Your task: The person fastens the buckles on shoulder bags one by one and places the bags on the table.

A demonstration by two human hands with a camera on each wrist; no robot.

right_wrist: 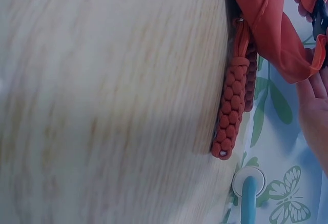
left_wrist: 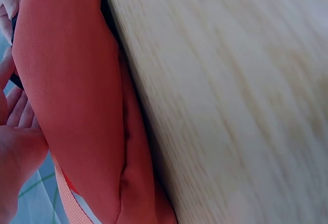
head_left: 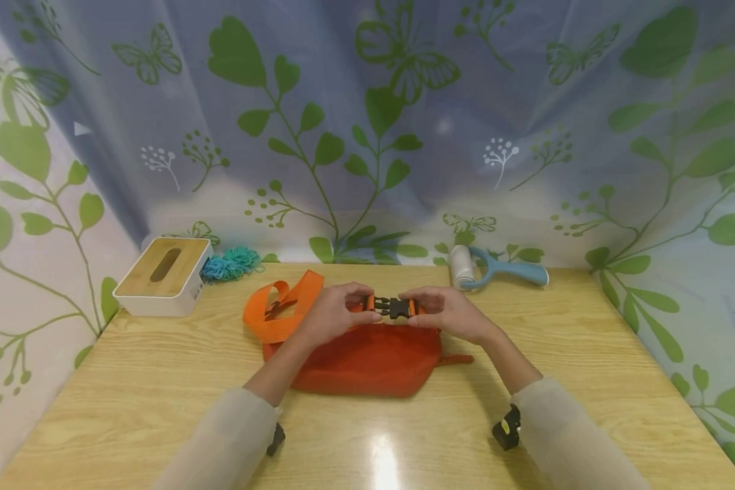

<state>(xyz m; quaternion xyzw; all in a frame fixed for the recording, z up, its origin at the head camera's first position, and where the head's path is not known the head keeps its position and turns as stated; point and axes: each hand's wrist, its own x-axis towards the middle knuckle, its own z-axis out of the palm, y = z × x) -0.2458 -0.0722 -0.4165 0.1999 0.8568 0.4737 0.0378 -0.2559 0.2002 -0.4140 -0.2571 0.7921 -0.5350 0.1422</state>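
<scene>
A red-orange waist bag (head_left: 361,367) lies on the table, its orange strap (head_left: 269,330) looped at the left. Above the bag, my left hand (head_left: 333,313) pinches the pronged half of a black side-release buckle (head_left: 380,306). My right hand (head_left: 453,313) pinches the socket half (head_left: 399,308) by its strap end. The prongs point into the socket's mouth, with their arms still visible outside it. In the left wrist view the bag (left_wrist: 72,90) hides most of the buckle. Braided zipper pulls (right_wrist: 231,108) hang from the bag's right end in the right wrist view.
At the back left stands a white tissue box (head_left: 159,279) with a wooden lid, beside a bundle of teal yarn (head_left: 231,263). A blue-handled lint roller (head_left: 508,269) lies at the back right. A leaf-patterned curtain (head_left: 367,136) hangs behind the table (head_left: 159,388).
</scene>
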